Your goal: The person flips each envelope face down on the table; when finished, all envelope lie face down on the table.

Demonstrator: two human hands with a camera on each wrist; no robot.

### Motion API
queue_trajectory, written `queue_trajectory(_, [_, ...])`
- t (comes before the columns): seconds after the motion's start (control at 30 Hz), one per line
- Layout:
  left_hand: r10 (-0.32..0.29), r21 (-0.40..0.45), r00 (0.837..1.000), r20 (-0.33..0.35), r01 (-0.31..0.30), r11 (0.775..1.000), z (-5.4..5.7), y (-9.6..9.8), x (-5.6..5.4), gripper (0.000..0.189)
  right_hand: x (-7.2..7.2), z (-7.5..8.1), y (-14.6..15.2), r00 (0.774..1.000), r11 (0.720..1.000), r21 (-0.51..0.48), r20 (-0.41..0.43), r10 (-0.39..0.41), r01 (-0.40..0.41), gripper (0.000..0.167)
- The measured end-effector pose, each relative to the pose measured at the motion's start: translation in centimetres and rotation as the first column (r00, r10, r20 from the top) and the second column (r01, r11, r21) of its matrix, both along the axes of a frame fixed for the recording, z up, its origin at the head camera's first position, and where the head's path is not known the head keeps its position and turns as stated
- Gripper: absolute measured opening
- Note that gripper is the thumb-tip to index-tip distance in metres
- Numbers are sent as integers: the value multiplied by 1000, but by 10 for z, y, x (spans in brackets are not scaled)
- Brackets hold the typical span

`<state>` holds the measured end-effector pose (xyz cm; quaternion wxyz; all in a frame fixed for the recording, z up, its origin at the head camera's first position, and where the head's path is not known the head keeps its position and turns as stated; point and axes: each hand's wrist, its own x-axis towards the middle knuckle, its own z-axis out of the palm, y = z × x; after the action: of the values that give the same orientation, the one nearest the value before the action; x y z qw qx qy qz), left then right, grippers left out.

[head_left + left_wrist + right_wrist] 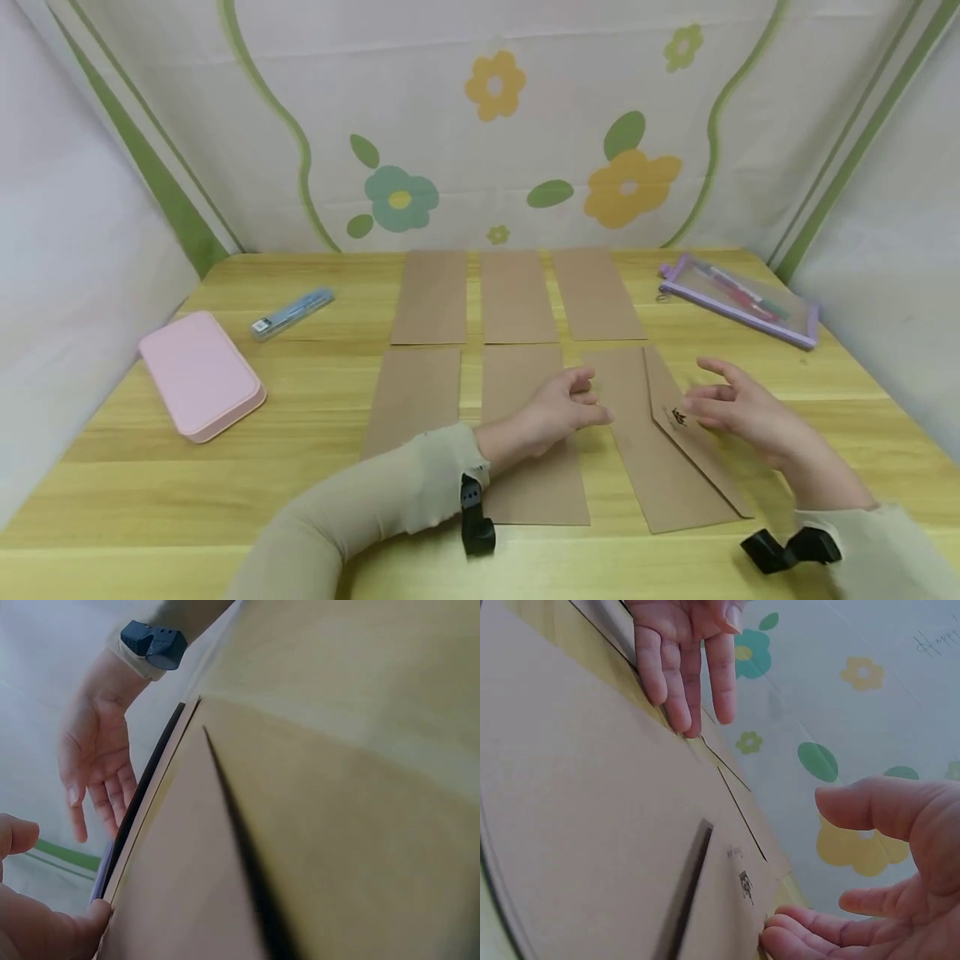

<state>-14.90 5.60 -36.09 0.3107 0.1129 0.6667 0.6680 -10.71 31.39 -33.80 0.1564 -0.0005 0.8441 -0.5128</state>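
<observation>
A brown paper envelope (637,467) lies flap side up at the front right of the table. Its long slanted flap (693,433) bears a small black print. My left hand (551,408) hovers by the envelope's left edge, above the middle front brown paper piece (540,492), fingers loosely bent and holding nothing. By the flap's right edge is my right hand (750,417), thumb and fingers apart with nothing between them. In the right wrist view, the right hand's (892,885) fingertips are close to the envelope's edge; whether they touch it I cannot tell.
Another brown piece (412,392) lies front left, with three more (517,296) behind. A pink case (202,375) and a slim blue pack (292,312) are at left. A purple-edged mesh pouch (738,300) with pens lies back right. A flowered cloth (480,158) hangs behind.
</observation>
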Motion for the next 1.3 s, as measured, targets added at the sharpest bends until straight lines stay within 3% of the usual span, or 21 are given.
queue_trajectory(0.3, [5, 5, 1000, -18, -5, 1000, -3, 5, 6, 65, 3, -5, -5, 1000, 999, 38, -16, -6, 7, 81])
queue_trajectory(0.57, [119, 63, 990, 77, -124, 990, 0, 13, 9, 68, 3, -9, -6, 998, 998, 18, -33, -54, 55, 81])
queue_trajectory(0.87, [143, 140, 978, 149, -164, 976, -3, 6, 12, 73, 9, -13, -7, 998, 998, -26, -4, -55, 55, 76])
queue_trajectory(1.3, [150, 162, 988, 43, -155, 974, -3, 1, 5, 75, 15, -14, -29, 999, 979, -201, 40, -29, 36, 73])
